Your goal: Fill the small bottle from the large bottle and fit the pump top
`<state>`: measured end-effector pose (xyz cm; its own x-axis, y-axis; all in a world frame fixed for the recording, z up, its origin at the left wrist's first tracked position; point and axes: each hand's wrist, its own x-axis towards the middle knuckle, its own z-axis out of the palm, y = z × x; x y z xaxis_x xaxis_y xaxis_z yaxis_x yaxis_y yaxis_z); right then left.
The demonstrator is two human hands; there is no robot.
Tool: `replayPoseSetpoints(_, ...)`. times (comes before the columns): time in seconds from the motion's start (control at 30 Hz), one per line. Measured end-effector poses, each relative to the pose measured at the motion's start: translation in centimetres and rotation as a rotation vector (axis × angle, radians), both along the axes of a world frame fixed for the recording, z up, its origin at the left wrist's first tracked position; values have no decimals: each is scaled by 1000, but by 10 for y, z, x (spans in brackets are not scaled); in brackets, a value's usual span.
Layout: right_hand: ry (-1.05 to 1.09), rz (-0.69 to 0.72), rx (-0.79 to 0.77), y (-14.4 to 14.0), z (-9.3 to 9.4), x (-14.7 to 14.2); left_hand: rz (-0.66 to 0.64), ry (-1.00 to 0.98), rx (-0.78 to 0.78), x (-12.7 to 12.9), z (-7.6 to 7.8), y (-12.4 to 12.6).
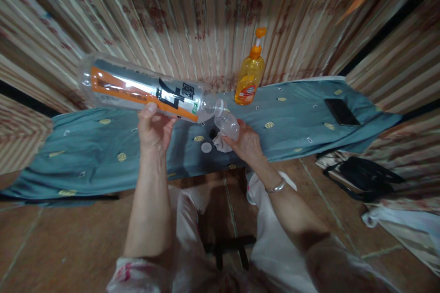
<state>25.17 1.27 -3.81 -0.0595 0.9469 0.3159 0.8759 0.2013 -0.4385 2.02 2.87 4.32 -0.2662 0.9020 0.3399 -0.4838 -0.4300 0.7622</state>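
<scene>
My left hand [154, 128] is closed round a big clear plastic bottle [137, 84] with an orange and silver label. That bottle lies nearly level in the air, its neck pointing right and slightly down. A small clear plastic bottle [227, 123] is gripped in my right hand [245, 142], tilted so its mouth meets or nearly meets the big bottle's mouth. Whether liquid passes between them I cannot tell. Below, on the cloth, are a white round cap [206, 147], a small black cap-like piece [213, 133] and a crumpled whitish cloth [223, 144], partly hidden by my right hand.
A yellow pump bottle [249, 80] with an orange top stands at the back of the green patterned cloth [106, 146]. Farther right lies a black phone [341, 111]. A dark bag [364, 176] sits beyond the right front edge. Pleated curtains [154, 18] hang behind.
</scene>
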Motion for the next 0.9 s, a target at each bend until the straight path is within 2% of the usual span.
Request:
replayPoseSetpoints(0.27, -10, -1, 33, 0, -4, 0, 34, -39, -29, 2, 1, 1)
replayPoseSetpoints(0.9, 1, -13, -2, 0, 1, 0, 33, 23, -28, 2, 1, 1)
